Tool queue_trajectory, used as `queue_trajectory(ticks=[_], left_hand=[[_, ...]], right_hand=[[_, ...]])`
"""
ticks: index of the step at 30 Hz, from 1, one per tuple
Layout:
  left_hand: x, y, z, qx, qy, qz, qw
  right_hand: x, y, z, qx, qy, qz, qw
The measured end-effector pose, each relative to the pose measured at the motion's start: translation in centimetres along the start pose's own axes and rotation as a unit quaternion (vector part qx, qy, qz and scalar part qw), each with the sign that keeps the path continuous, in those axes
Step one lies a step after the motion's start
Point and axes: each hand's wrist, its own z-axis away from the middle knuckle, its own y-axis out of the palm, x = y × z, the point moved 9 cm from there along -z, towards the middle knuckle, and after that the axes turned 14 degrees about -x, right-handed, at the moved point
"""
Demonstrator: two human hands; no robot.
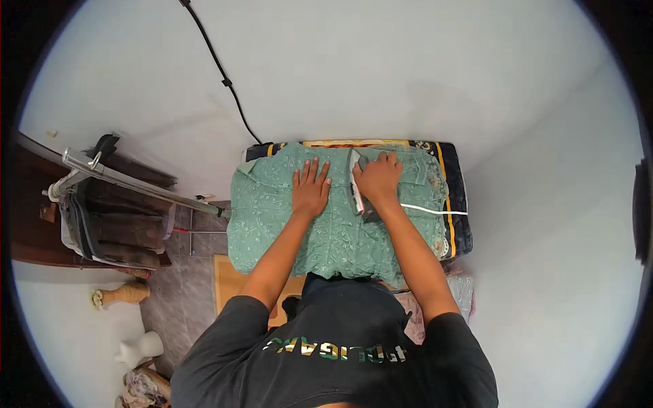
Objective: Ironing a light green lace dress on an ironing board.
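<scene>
A green embroidered fabric (270, 214) lies spread over a table or board padded with a dark blanket (459, 204) that has yellow bands. My left hand (309, 191) rests flat on the cloth, fingers apart, holding nothing. To its right, my right hand (380, 178) is closed around the handle of a clothes iron (356, 188), which sits on the fabric with its long side running away from me. A white cord (433, 209) runs from near my right wrist to the right edge of the padding. The iron's handle is mostly hidden under my fingers.
On the left stands a metal clothes rack (148, 186) with dark garments on hangers. A wall rises behind the padded surface, with a black cable (219, 66) fixed to it. Bags and cloth lie on the floor at right, below the surface. A woven vase (122, 294) is at lower left.
</scene>
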Motion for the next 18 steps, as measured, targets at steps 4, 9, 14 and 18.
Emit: queue_trajectory(ticks=[4,9,14,18], left_hand=[[0.1,-0.2,0.3,-0.008,-0.001,0.007,1.0],[0.4,-0.2,0.1,-0.015,0.0,-0.003,1.0],[-0.2,-0.3,-0.1,-0.023,0.002,-0.001,1.0],[0.2,-0.3,0.2,-0.007,-0.013,-0.01,1.0]], right_hand=[[-2.3,2.5,-1.2,0.052,0.035,0.051,0.997],[-10.9,0.6,-1.7,0.047,0.082,0.131,0.987],[-18.1,-1.2,-0.6,0.054,0.161,0.152,0.974],[-13.4,-3.3,-1.4,0.022,0.101,0.133,0.986]])
